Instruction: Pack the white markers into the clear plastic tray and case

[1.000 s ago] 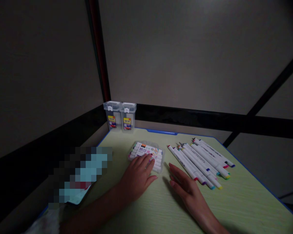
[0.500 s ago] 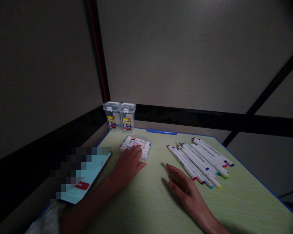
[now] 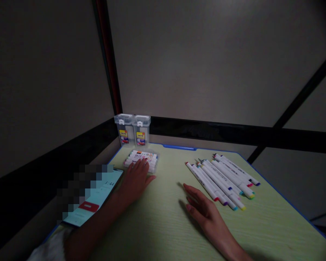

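My left hand (image 3: 137,176) lies palm down with its fingers stretched over the near edge of a clear plastic case of markers (image 3: 142,159). The case is flat on the table, with a printed label and white markers showing through its lid. Right of the middle, my right hand (image 3: 203,209) is held with its fingers apart and nothing in them. Beside it, several loose white markers (image 3: 217,175) with coloured ends lie side by side in a slanted group. My right hand does not touch them.
Two clear lidded plastic boxes (image 3: 141,130) with yellow labels stand at the table's back left corner. A phone (image 3: 97,197) with a lit screen, partly blurred out, lies by my left forearm. The light green table (image 3: 163,224) has a blue edge, with walls behind and to the left.
My left hand and the marker case under it have moved to the left and slightly back. My right hand has barely shifted. The loose markers have not moved.
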`<state>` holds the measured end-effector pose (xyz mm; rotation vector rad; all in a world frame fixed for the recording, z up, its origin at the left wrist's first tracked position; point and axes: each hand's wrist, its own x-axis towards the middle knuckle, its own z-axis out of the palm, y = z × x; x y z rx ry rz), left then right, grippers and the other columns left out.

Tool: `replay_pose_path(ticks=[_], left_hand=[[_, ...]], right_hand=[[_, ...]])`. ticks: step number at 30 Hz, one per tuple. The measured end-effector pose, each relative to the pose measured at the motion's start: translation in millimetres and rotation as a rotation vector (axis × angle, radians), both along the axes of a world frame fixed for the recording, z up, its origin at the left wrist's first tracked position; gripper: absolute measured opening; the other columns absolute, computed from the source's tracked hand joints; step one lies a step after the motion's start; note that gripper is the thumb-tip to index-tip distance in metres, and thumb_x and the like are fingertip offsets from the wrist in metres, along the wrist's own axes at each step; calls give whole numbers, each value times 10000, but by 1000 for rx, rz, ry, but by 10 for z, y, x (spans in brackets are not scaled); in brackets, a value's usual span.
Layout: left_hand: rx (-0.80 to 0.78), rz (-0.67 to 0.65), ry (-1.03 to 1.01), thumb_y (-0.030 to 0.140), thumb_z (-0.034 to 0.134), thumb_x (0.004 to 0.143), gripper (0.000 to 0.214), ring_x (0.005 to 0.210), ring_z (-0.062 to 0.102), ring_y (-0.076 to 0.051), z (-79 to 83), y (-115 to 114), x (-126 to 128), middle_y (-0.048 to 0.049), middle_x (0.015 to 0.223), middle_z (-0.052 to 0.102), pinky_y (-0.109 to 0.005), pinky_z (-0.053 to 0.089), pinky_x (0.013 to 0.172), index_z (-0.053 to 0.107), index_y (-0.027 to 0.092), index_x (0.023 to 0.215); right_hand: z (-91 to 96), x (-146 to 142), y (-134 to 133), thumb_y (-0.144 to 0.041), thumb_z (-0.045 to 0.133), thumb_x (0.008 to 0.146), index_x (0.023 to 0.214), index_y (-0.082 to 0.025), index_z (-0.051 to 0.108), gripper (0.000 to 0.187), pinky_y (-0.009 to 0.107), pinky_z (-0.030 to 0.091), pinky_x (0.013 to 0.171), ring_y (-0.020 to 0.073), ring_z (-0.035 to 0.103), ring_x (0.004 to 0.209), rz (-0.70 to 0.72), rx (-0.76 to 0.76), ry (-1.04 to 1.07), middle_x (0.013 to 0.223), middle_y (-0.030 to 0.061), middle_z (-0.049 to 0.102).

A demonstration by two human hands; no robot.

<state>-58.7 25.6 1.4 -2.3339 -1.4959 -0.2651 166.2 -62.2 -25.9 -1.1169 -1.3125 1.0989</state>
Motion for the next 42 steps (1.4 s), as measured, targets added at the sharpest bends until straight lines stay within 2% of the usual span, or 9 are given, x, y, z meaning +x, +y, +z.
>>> replay_pose_path(ticks=[9, 13, 16, 25, 33, 42], left_hand=[[-29, 87, 22, 447, 393, 883, 531, 1258, 336, -323, 21, 19, -19, -191, 1356, 381, -501, 274, 1013, 417, 78, 1264], [-39, 144, 27, 464, 390, 879, 533, 1258, 340, -317, 32, 46, -50, -178, 1352, 392, -494, 255, 1023, 413, 110, 1276], [-66, 183, 26, 470, 379, 880, 550, 1248, 352, -324, 65, 70, -84, -193, 1344, 397, -496, 262, 1016, 415, 87, 1274], [-82, 290, 83, 472, 328, 897, 559, 1242, 353, -333, 113, 133, -182, -204, 1352, 380, -541, 255, 995, 412, 60, 1266], [-71, 341, 88, 481, 296, 897, 584, 1243, 338, -355, 95, 145, -218, -218, 1367, 347, -636, 202, 970, 389, 50, 1280], [-96, 343, 94, 490, 312, 890, 612, 1241, 346, -339, 98, 155, -235, -225, 1370, 338, -603, 238, 975, 380, 25, 1281]], right_hand=[[25, -12, -20, -480, 617, 728, 1147, -232, 538, 494, 452, 284, 1026, 256, 419, 1210, 13, 8, -7, 1311, 103, 474], [45, -20, -34, -463, 610, 744, 1161, -233, 525, 484, 456, 274, 1029, 251, 417, 1212, 27, -6, -12, 1324, 98, 460], [57, -20, -40, -469, 606, 743, 1162, -232, 524, 489, 464, 258, 1034, 254, 420, 1209, 32, -11, -20, 1322, 98, 461], [36, 4, -47, -439, 595, 765, 1165, -247, 523, 450, 438, 308, 1014, 236, 451, 1185, 44, 14, -41, 1304, 89, 483], [42, -13, -65, -436, 592, 768, 1162, -251, 527, 440, 424, 317, 1007, 234, 450, 1185, 48, 22, -54, 1279, 80, 508], [85, -35, -87, -414, 566, 787, 1168, -249, 513, 419, 421, 329, 1000, 225, 478, 1154, 79, 38, -93, 1287, 82, 499]])
